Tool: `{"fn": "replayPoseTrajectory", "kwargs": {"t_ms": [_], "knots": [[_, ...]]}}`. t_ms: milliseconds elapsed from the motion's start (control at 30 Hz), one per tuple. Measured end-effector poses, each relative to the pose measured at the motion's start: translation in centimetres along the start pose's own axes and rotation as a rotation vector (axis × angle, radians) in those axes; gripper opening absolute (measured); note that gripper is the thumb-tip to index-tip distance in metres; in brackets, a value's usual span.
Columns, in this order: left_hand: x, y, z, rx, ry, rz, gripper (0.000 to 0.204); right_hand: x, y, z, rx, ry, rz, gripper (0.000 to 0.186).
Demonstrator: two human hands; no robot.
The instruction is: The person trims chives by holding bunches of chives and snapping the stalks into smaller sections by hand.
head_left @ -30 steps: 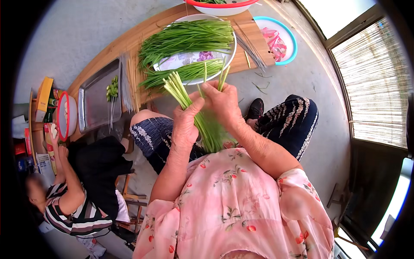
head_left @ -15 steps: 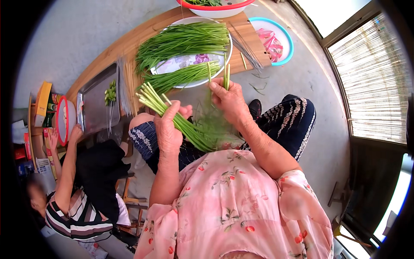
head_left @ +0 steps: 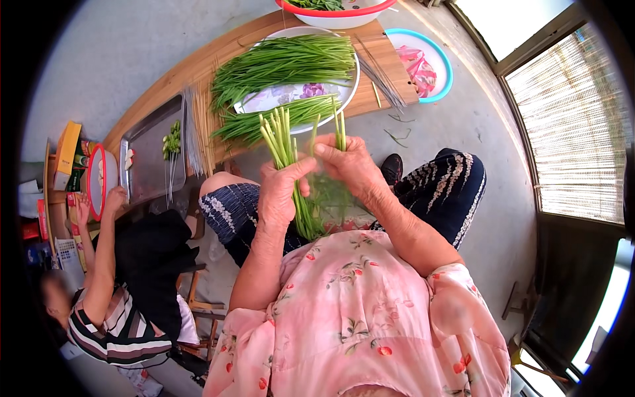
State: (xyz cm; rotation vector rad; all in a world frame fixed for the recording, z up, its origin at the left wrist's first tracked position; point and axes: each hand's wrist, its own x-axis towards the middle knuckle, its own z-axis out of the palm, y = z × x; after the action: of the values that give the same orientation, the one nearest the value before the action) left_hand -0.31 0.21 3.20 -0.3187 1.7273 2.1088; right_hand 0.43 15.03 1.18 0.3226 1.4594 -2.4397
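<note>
My left hand (head_left: pixel 281 188) is closed round a bundle of long green stalks with pale ends (head_left: pixel 281 140), which stands nearly upright over my lap. Beside it my right hand (head_left: pixel 347 162) pinches a few thin stalks (head_left: pixel 340 126), their lower parts blurred. Just beyond both hands, on a wooden board (head_left: pixel 165 79), a white flowered plate (head_left: pixel 260 100) bears two heaps of green stalks (head_left: pixel 284 63).
Left: steel tray (head_left: pixel 142 175) with skewered green pieces, bamboo skewers (head_left: pixel 205 132), red-rimmed bowl (head_left: pixel 94 185), shelves (head_left: pixel 66 165), and a seated person (head_left: pixel 119 331) reaching toward the bowl. Right: metal skewers (head_left: pixel 383 76), blue-rimmed basin (head_left: pixel 444 66). Top: red-rimmed basin (head_left: pixel 340 16) of greens.
My left hand's bundle swung out to the left, then back toward my right hand, now more upright. The co-worker's hands moved from in front of their face toward the tray and bowl.
</note>
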Motion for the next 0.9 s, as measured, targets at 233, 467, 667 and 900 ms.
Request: {"fn": "replayPoseTrajectory", "kwargs": {"t_ms": [233, 467, 667, 900], "knots": [[-0.3, -0.7, -0.2, 0.062, 0.032, -0.030, 0.017, -0.5, 0.1, 0.5, -0.082, 0.199, -0.113, 0.009], [-0.4, -0.6, -0.8, 0.039, 0.013, -0.058, 0.016, 0.0, -0.2, -1.2, -0.170, 0.363, -0.307, 0.009], [-0.4, -1.0, -1.0, -0.002, 0.016, -0.056, 0.017, 0.0, 0.2, -4.6, -0.357, 0.533, -0.305, 0.016], [-0.3, -0.5, -0.8, -0.023, -0.023, -0.065, 0.020, -0.2, 2.4, -6.7, -0.868, 0.368, -0.332, 0.016]]}}
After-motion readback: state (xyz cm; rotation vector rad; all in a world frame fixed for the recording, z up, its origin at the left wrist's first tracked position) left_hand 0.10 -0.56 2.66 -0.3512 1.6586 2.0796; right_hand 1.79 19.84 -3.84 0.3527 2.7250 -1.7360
